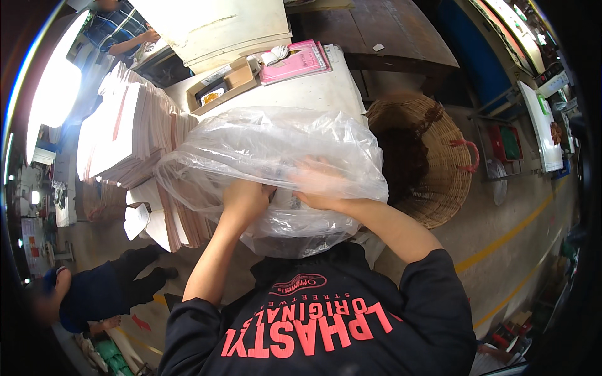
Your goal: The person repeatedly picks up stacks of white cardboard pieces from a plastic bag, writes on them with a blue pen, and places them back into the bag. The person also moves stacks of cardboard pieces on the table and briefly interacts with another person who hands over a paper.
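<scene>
Containers first. I have a large clear plastic bag (pixel 269 139) spread over the near part of a white table (pixel 347 78), between the person's arms, its film creased and shiny. Something pale, with a dark patch, shows between the hands; the glare keeps me from identifying it. Beyond the bag I note a shallow cardboard tray (pixel 241 76) holding a dark object and a small orange-and-white item. Just right of it lies a pink folder (pixel 301 66) with a crumpled white piece on top. Right of the table, a round wicker basket (pixel 453 182) with a red handle; its interior is dark brown, contents unclear to me. Left, touching the bag's edge, tall stacks of pale sheets (pixel 119 128).

Hands: both forearms reach forward from the lower edge and converge on the bag. Left hand (pixel 244 199) is back-up at the near folds, fingers curled inward; tips hidden, so I cannot tell if they pinch film. Right hand (pixel 321 180) points leftward, mostly veiled by plastic; its fingers blur through the film, and I cannot tell whether they are spread or gripping.
</scene>
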Action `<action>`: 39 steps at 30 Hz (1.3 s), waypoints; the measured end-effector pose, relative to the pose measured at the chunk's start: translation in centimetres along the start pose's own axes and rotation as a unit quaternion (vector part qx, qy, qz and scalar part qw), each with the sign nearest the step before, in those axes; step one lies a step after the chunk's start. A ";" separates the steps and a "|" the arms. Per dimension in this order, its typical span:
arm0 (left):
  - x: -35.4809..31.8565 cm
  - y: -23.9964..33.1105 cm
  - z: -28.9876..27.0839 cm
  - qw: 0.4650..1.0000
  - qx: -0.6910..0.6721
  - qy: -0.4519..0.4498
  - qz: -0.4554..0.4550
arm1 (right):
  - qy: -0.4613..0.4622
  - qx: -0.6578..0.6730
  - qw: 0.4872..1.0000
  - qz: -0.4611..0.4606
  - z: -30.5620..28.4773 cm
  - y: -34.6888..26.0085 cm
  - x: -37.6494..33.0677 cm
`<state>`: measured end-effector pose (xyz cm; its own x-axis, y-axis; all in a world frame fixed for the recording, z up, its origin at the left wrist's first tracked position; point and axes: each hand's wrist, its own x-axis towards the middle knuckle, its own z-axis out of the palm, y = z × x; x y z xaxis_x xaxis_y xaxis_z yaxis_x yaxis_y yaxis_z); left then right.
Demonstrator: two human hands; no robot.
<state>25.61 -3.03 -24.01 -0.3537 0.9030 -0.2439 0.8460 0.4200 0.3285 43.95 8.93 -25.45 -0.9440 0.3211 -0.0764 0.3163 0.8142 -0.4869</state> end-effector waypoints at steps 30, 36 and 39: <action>-20.2 -9.5 -11.0 0.898 -0.269 0.288 0.197 | 0.155 -0.070 0.947 -0.272 -13.3 -22.9 20.5; -21.0 -17.1 -11.2 0.886 -0.303 0.305 0.172 | 0.220 -0.213 0.923 -0.234 -9.6 -23.4 21.7; -20.1 -18.7 -11.6 0.881 -0.319 0.279 0.211 | 0.230 -0.204 0.923 -0.231 -8.6 -23.3 22.6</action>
<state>12.20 -27.97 -14.66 -0.3537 0.8199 0.4501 0.6156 -0.1582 0.7720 16.07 1.37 -8.32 -0.8765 -0.0108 0.4813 -0.0121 0.9999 0.0003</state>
